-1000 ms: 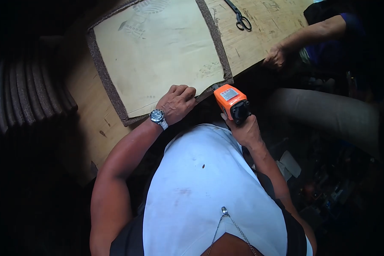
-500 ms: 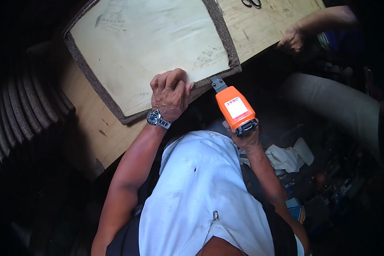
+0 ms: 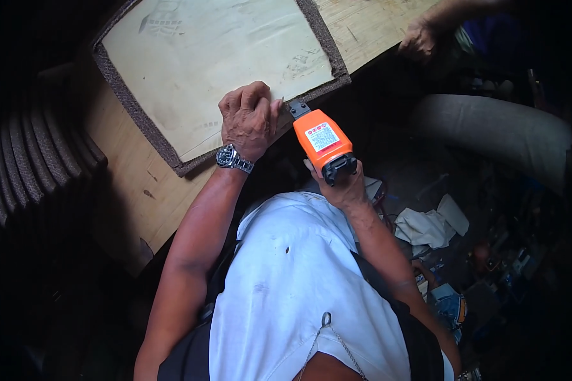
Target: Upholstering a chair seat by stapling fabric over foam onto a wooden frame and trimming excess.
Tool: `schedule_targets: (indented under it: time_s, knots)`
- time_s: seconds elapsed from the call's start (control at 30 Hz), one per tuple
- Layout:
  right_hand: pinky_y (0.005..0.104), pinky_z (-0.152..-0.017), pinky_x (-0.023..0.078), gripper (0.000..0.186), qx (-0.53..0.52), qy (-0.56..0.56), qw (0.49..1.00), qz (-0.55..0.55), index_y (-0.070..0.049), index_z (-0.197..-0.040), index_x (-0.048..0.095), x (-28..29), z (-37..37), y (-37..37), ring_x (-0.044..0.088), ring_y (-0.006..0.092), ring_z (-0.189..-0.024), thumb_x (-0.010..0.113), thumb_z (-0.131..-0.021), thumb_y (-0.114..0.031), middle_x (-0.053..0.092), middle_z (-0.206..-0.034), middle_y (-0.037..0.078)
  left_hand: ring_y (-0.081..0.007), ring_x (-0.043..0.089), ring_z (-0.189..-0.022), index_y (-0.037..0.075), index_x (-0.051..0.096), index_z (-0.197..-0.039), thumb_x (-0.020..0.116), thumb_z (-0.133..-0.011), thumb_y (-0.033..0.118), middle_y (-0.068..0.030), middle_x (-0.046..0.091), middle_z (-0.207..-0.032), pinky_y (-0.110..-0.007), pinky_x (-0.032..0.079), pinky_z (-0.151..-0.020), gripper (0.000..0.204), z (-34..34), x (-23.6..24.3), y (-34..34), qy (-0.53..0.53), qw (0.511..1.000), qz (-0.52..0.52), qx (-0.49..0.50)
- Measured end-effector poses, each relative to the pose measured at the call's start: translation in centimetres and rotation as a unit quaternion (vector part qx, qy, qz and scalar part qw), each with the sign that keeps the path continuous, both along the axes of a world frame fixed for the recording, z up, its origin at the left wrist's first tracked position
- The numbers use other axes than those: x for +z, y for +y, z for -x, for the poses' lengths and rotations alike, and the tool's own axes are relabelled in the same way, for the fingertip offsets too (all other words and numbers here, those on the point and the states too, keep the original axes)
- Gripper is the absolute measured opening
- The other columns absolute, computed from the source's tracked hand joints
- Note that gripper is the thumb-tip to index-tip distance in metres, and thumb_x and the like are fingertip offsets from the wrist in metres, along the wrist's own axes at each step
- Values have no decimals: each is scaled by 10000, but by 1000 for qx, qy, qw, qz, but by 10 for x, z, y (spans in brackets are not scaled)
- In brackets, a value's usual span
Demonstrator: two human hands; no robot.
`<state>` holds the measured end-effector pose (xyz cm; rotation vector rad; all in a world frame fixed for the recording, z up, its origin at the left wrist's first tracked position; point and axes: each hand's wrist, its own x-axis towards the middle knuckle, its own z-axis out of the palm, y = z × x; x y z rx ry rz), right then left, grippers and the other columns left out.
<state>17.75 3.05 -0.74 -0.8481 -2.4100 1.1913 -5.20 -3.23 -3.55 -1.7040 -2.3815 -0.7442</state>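
A flat cream panel point(image 3: 216, 70) lies on the wooden table, its border wrapped in brown woven fabric point(image 3: 135, 109). At the panel's near edge my left hand point(image 3: 246, 120) is closed, fingers curled over the fabric border; the fingertips are partly hidden. My right hand point(image 3: 348, 188) is wrapped around an orange staple gun point(image 3: 324, 138), from below and behind. The gun's dark metal nose point(image 3: 300, 109) rests at the fabric border, just right of my left thumb. Most of my right fingers are hidden under the tool.
The wooden table point(image 3: 130, 171) runs diagonally. Stacked brown fabric-covered pieces point(image 3: 41, 146) stand at left. Another person's hand point(image 3: 418, 39) is by the table's far right edge. A large pale roll point(image 3: 496, 136), white cloth point(image 3: 426, 227) and clutter lie at right.
The staple gun has moved left and slightly up along the panel's near edge, closer to my left hand. My left hand keeps its grip. The view has shifted slightly.
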Motion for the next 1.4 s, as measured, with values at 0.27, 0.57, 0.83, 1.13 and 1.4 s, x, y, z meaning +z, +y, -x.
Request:
schedule_targets:
  time_s: [0.27, 0.57, 0.83, 1.13, 1.4]
  knots:
    - [370, -756, 577, 277, -42, -39, 993, 103, -19, -1057, 704, 44, 14, 14, 763, 267, -893, 787, -884, -219, 756, -930, 138, -230, 539, -1131, 63, 663, -920, 743, -861, 298, -52, 576, -1158, -414, 415, -991, 255, 2, 24, -42, 43, 995, -11, -91]
    - [365, -728, 570, 236, -10, -162, 979, 123, 7, -999, 715, 68, 25, 34, 766, 269, -900, 799, -861, -165, 753, -880, 158, -211, 544, -1095, 81, 656, -851, 738, -832, 231, -38, 570, -1113, -386, 439, -974, 173, 35, 11, -46, 46, 969, 70, -231]
    - [342, -747, 570, 230, 29, -81, 995, 51, -17, -1008, 709, 21, 5, 28, 755, 272, -851, 807, -829, -121, 751, -904, 121, -268, 556, -1112, 68, 659, -846, 739, -831, 111, -66, 604, -1149, -413, 454, -966, 92, 28, 6, -40, -78, 988, 11, -134]
    - [359, -796, 577, 303, -8, -20, 997, 72, -28, -1047, 689, 6, 16, 39, 740, 257, -894, 841, -836, -184, 740, -974, 97, -284, 523, -1163, 49, 637, -857, 688, -900, 158, -71, 580, -1176, -437, 427, -975, 128, 12, 10, -8, -68, 997, -14, -17]
    - [362, -638, 580, 213, -7, 88, 996, 12, -69, -848, 710, 6, 24, 54, 747, 282, -721, 847, -820, -229, 742, -787, 84, -277, 564, -1115, 45, 649, -834, 723, -876, 137, -52, 614, -1151, -422, 453, -957, 126, 11, 4, -4, -78, 996, -48, 25]
